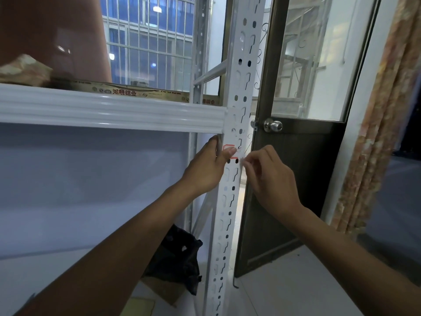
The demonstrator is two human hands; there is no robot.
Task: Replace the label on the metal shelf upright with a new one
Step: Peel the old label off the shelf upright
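White upright [230,201], slotted holes; label [227,147] white, red border; door [284,179] dark brown; bag [177,254] black.

Left hand [205,171] grips upright [243,87], thumb on label [227,147]; right hand [272,177] pinches scrap [242,159].

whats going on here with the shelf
A person is working on the red-edged label on the white shelf upright, just below the shelf beam. The left hand grips the upright with its thumb on the label. The right hand pinches a small pale piece at the upright's right edge; peeling or sticking, I cannot tell.
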